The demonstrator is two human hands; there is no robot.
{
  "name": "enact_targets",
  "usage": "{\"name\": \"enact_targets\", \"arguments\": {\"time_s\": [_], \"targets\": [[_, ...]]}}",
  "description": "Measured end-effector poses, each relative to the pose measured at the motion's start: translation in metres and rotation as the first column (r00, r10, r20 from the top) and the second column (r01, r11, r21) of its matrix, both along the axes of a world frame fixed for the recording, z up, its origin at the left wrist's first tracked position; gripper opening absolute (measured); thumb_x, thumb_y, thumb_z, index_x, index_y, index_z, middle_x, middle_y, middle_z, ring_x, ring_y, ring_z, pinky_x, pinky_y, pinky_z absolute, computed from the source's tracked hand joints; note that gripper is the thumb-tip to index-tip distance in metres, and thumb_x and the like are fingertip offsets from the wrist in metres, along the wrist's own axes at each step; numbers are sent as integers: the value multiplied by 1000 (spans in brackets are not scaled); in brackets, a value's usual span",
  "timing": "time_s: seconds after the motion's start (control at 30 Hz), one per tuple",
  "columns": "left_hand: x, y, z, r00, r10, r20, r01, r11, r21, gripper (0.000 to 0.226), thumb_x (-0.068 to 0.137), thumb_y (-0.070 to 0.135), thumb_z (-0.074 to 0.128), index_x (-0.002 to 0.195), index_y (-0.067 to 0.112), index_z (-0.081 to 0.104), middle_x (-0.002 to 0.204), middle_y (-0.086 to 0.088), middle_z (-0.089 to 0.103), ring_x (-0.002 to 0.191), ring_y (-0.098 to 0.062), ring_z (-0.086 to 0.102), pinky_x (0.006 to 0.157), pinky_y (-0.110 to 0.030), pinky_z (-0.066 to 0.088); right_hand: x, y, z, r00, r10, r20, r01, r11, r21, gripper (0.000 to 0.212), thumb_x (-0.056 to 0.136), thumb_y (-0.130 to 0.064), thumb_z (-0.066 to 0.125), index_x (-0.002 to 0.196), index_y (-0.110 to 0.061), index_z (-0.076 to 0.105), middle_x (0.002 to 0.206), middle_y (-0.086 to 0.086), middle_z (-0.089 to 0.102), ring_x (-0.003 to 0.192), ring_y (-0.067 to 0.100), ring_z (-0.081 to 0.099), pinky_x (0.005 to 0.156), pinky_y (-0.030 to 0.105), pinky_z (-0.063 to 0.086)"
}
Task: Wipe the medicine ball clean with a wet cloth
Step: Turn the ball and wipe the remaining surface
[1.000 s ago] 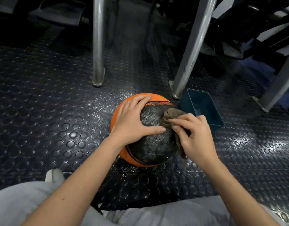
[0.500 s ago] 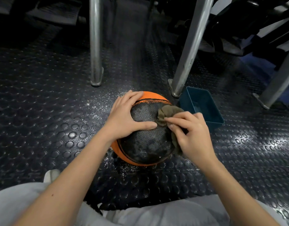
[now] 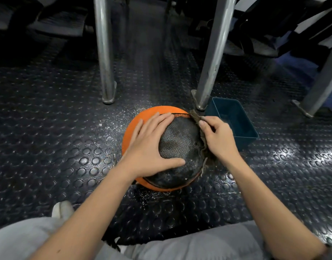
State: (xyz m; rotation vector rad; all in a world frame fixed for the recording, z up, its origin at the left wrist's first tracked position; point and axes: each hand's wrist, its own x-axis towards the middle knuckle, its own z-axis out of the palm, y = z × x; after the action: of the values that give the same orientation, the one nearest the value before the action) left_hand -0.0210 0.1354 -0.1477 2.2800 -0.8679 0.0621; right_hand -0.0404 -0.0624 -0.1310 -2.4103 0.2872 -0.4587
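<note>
Orange and black medicine ball [image 3: 180, 145] on studded dark floor [image 3: 49, 147], left hand [image 3: 150, 145] spread flat over its top, right hand [image 3: 217, 139] pinching brown cloth [image 3: 196, 116] against its right side, teal tub [image 3: 234, 121] just beside, metal legs [image 3: 105, 53] behind.

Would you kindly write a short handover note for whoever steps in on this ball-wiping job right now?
Left hand: flat on top of the medicine ball, steadying it.
Right hand: grips the cloth against the ball's right side.
The ball sits on the floor, blue tub to its right.
Done: unclear; the black panel shows pale smears.
Left: wipe the remaining surface.
</note>
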Motion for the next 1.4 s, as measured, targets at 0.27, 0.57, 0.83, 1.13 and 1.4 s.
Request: {"name": "enact_targets", "arguments": {"time_s": [0.27, 0.57, 0.83, 1.13, 1.4], "targets": [[8, 3, 1, 999, 46, -30, -47, 998, -41, 109, 50, 80, 45, 146, 38, 16, 136, 38, 6, 129, 18, -8, 106, -15, -19, -46, 33, -7, 953, 212, 214, -123, 922, -368, 36, 90, -28, 51, 111, -5, 68, 111, 3, 67, 87, 19, 46, 83, 24, 38], [-2, -10, 4, 998, 58, -23, -58, 997, -42, 104, 65, 65, 71, 148, 32, 17, 152, 21, 15, 138, 7, -1, 111, -25, -15, -12, 3, 8, 995, 52, 86, -35, 982, -186, 18, 91, -12, 60, 105, -14, 72, 104, -1, 70, 94, 24, 59, 88, 15, 34], [0, -8, 4, 997, 73, -27, -74, 997, -29, 105, 66, 61, 73, 149, 31, 16, 153, 20, 13, 141, 3, -1, 110, -24, -15, -26, 14, 5, 977, 153, 150, -103, 948, -301, 19, 90, -17, 59, 103, -11, 72, 102, -3, 68, 84, 21, 51, 83, 4, 29], [-1, -10, 1, 993, 121, -15, -122, 990, -74, 109, 60, 71, 69, 148, 30, 20, 152, 19, 18, 137, 8, 0, 114, -27, -11, -42, 33, 5, 962, 156, 223, -88, 954, -288, 22, 86, -18, 62, 102, -7, 72, 96, -2, 68, 82, 18, 50, 77, 9, 33], [2, -11, 4, 993, 113, -25, -114, 992, -44, 105, 65, 63, 71, 149, 30, 16, 154, 18, 14, 141, 1, -1, 113, -29, -13, -11, 0, 3, 991, 29, 128, -16, 995, -100, 17, 90, -15, 63, 102, -11, 73, 96, -5, 65, 94, 24, 61, 89, 33, 42]]}}
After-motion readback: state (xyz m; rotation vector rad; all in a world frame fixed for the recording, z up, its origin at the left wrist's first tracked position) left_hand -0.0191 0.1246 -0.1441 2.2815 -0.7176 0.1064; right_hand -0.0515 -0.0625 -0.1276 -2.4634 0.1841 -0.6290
